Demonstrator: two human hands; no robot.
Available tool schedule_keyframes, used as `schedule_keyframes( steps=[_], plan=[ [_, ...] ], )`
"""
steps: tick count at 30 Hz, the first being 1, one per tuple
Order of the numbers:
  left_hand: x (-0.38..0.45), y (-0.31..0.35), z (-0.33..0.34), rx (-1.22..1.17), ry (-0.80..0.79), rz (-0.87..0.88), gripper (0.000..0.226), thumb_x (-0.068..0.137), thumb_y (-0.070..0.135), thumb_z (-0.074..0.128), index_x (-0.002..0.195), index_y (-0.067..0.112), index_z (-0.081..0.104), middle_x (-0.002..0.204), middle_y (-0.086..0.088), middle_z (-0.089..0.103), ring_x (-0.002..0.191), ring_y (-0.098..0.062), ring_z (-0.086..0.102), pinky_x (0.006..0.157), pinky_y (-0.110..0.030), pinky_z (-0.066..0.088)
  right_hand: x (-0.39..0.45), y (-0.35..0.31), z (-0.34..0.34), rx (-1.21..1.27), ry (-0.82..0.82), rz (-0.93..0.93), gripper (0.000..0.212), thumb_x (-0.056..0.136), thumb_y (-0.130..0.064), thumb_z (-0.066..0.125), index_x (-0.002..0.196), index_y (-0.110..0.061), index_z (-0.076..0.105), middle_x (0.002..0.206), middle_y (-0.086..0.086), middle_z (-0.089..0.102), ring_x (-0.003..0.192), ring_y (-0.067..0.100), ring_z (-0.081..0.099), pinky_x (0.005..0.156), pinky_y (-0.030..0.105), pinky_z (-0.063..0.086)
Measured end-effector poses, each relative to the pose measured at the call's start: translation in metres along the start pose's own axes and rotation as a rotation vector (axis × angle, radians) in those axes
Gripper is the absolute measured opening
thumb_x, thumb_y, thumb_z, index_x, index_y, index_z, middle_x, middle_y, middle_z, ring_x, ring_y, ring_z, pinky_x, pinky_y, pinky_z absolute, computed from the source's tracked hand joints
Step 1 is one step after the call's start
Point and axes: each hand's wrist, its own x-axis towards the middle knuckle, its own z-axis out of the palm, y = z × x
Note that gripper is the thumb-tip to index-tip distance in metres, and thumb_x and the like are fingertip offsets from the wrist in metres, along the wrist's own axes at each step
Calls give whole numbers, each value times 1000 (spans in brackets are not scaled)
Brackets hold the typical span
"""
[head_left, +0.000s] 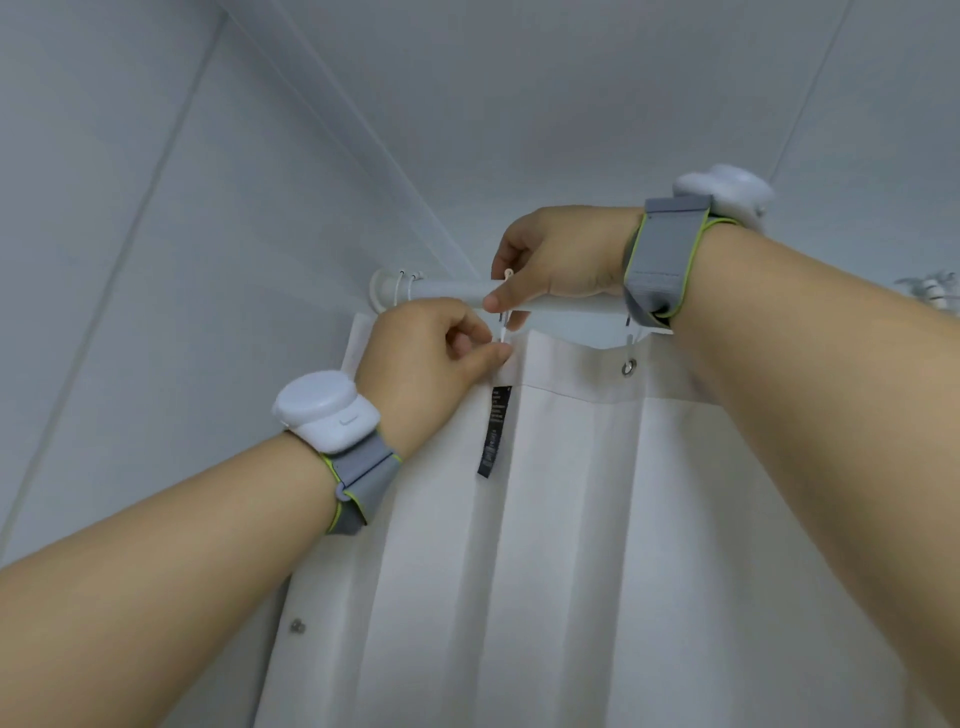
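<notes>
White wall (156, 260) | both hands pinch hook (503, 332) | curtain (571, 519)

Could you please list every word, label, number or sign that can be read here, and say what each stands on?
The black fabric tag hanging from the white shower curtain, beside the left hand: lines of pale print, too small and blurred to read.
The white round wrist devices on grey straps: no writing visible.
The white plastic curtain hook that the right hand pinches: none.
</notes>
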Motion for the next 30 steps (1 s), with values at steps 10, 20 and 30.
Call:
schedule_keyframes(
  steps=[10, 20, 30],
  plan=[
    [4, -1, 15, -338, -62, -228, 13, 83, 14, 71, 70, 17, 68, 60, -1, 64, 60, -17, 60, 61, -28, 49, 5, 0, 6, -127, 5, 49, 43, 82, -52, 64, 98, -13, 69, 88, -4, 76, 77, 9, 63, 69, 23, 44],
    [2, 8, 21, -464, -43, -298, 16, 86, 8, 67, 71, 14, 64, 58, -3, 63, 47, -7, 57, 55, -18, 53, 8, 2, 10, -96, 41, -2, 34, 84, -40, 68, 90, -7, 69, 66, -8, 67, 82, 14, 71, 53, 14, 38],
    [-2, 17, 22, -461, 20, -297, 15, 85, 10, 68, 72, 16, 67, 55, 2, 63, 42, 1, 53, 58, -17, 51, 7, 3, 8, -131, 65, -51, 31, 84, -32, 69, 93, -2, 72, 60, -9, 64, 62, 9, 62, 34, 2, 28]
  ],
)
